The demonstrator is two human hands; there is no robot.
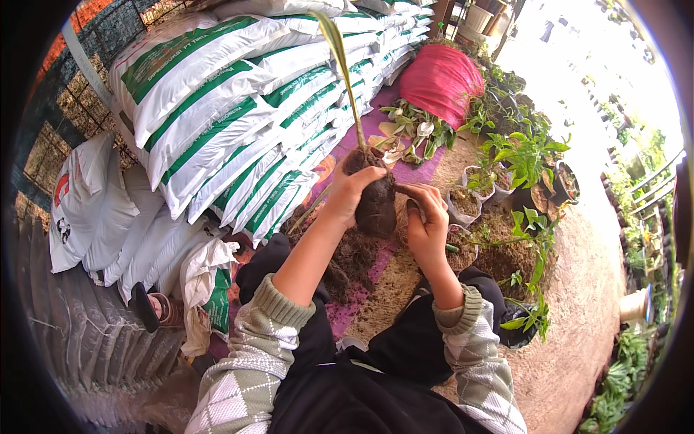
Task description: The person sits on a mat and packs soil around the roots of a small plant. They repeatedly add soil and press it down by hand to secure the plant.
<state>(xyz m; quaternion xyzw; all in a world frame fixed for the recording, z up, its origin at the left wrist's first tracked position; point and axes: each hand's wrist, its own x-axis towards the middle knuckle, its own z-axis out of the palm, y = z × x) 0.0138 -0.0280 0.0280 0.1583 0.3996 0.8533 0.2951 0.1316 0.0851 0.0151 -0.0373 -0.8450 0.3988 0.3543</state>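
Note:
My left hand [352, 190] is wrapped around a dark, soil-covered root ball [378, 209], its thumb across the upper part. From the top of the ball rises one long, narrow green plant shoot [347, 73], leaning away from me. My right hand [427, 214] is at the ball's right side, fingers bent and fingertips at the soil; a firm grip by this hand is not visible. Below the ball, a heap of loose soil and roots [349, 260] lies on a purple patterned mat [374, 285].
Stacked white sacks with green bands [255, 114] rise at the left. A red sack [442, 84] spills leafy cuttings [417, 130] ahead. Potted leafy plants [528, 157] and a soil mound [501, 260] are on the right. An opened sack [209, 287] stands by my left knee.

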